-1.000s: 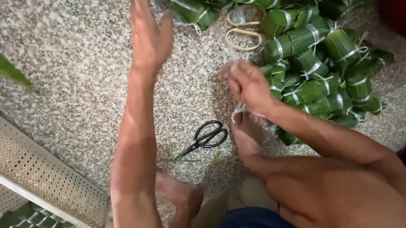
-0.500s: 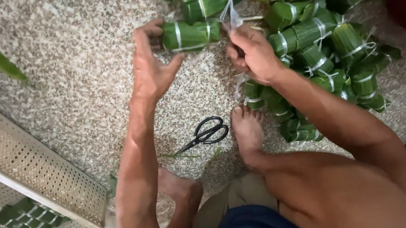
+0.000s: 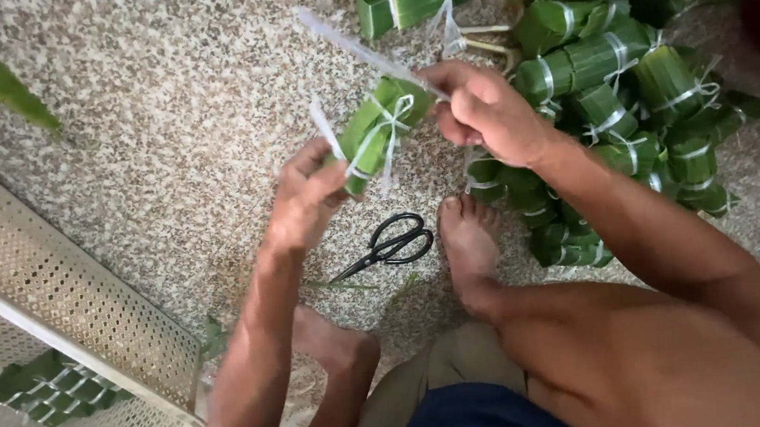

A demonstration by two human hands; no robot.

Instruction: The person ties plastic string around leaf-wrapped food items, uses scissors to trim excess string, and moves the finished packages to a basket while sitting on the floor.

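Left hand [image 3: 308, 197] has its fingers wrapped around the lower end of a small green leaf-wrapped parcel [image 3: 378, 129], holding it up off the floor at a tilt. Right hand [image 3: 482, 109] is pinched tight on a pale strip of string [image 3: 353, 49] right at the parcel's upper end, and the string runs out taut toward the upper left. More of the same pale string is looped and crossed around the parcel, with a loose end sticking up beside the left thumb.

Just behind and to the right of the right hand there's a big pile of tied parcels [image 3: 609, 67], all green with pale ties, spread over the speckled floor [image 3: 152, 106]. Black scissors [image 3: 388, 246] lie on the floor under the hands, just beside the person's bare foot [image 3: 470, 246]. A loose scrap of leaf [image 3: 9, 90] sits well apart at the upper left. A white perforated basket [image 3: 59, 294] is at the lower left, with a few more parcels showing through it.
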